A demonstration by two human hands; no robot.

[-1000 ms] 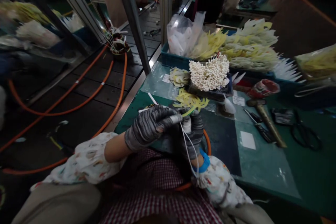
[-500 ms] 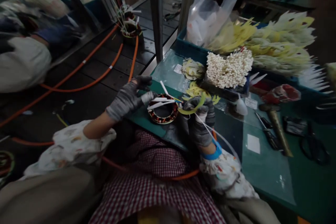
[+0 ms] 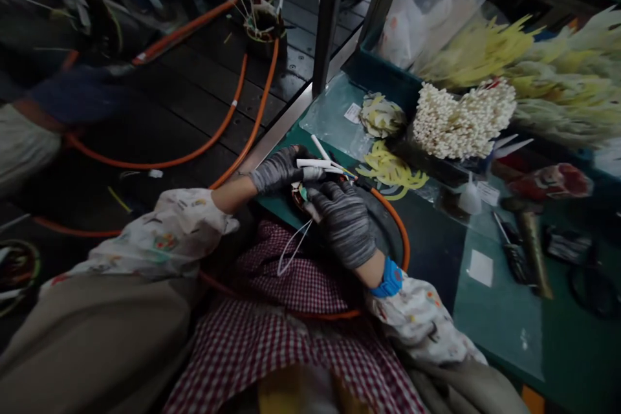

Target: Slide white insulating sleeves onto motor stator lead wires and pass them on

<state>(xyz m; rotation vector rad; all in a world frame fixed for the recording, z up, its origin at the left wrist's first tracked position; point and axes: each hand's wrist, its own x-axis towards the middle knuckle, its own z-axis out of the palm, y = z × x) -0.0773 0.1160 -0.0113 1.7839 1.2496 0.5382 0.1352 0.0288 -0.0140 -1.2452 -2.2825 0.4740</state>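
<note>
A motor stator (image 3: 297,197), a ring with copper windings, lies on the green table edge, mostly hidden by my hands. White sleeves (image 3: 320,163) on its lead wires stick out above it. My left hand (image 3: 282,169), in a grey glove, is closed on the stator's far left side, thumb beside the sleeves. My gloved right hand (image 3: 343,220) bends over the near right side, fingers closed at the windings. From its fingertips a thin white cord (image 3: 291,252) hangs in a loop toward the checked apron. What else the right fingers hold is hidden.
Yellow insulating strips (image 3: 392,171) and a bundle of white-tipped pieces (image 3: 463,119) lie beyond. To the right are a hammer (image 3: 533,246) and a screwdriver (image 3: 512,252). Orange hoses (image 3: 233,116) cross the floor; another person's gloved hand (image 3: 77,100) is at left.
My left hand has moved onto the stator and closed. My right hand has come left over the ring; the yellow-green strip no longer shows in it. The view has shifted.
</note>
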